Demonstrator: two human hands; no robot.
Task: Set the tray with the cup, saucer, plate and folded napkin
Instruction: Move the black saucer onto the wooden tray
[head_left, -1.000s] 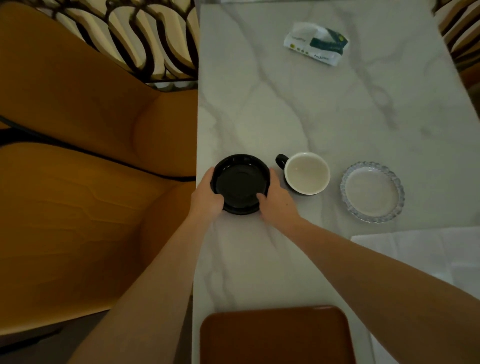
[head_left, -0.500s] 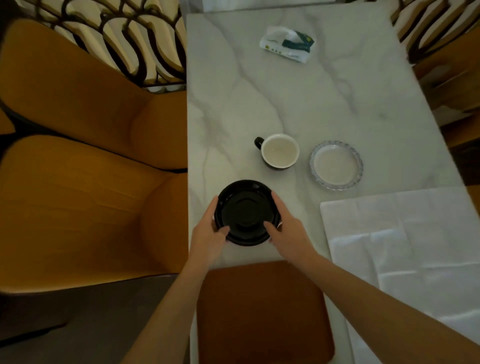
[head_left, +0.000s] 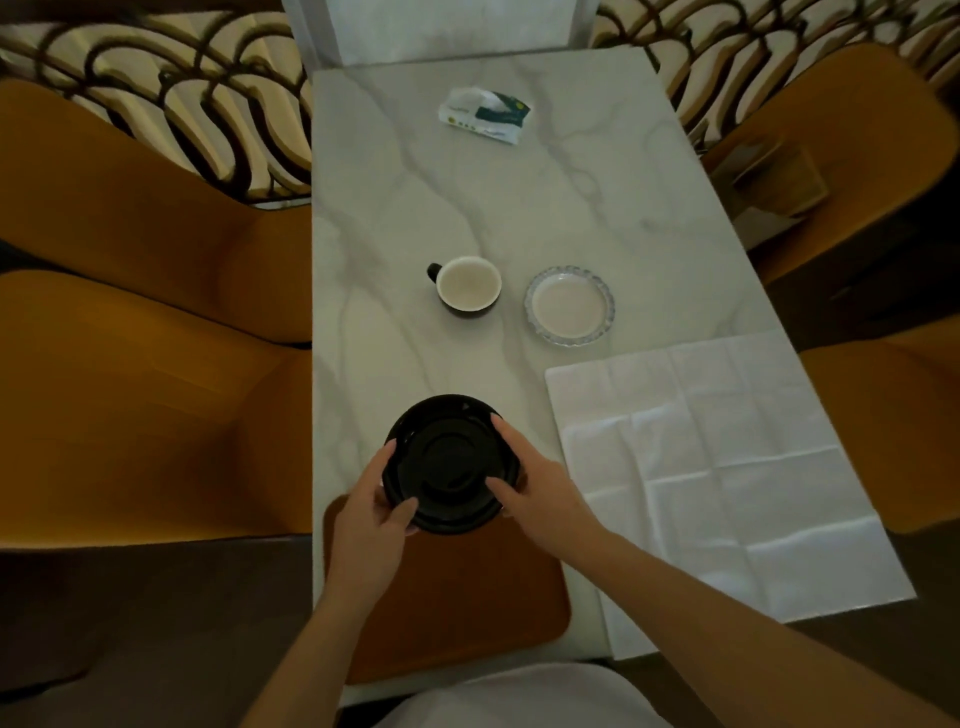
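The marble table (head_left: 467, 208) runs away from me between mustard chairs (head_left: 130, 364), with a tissue packet (head_left: 484, 115) at its far end. From my remote seat I see the black plate (head_left: 451, 462) a good deal nearer than it was a second ago: then it sat on the marble beside the cup (head_left: 467, 283), and now it hangs over the far edge of the brown tray (head_left: 467, 597). The left hand (head_left: 371, 514) grips its near-left rim, thumb curled over the top; the right hand (head_left: 535, 493) holds the right rim the same way, fingers wrapped around the edge. I cannot tell whether the plate touches the tray yet (it looks just short of landing). To my mind the first piece is nearly placed. The cup and the glass saucer (head_left: 570, 305) stand side by side well back on the table, and the white napkin (head_left: 717, 467) lies spread open to the right of the tray, not folded, so most of the job remains.
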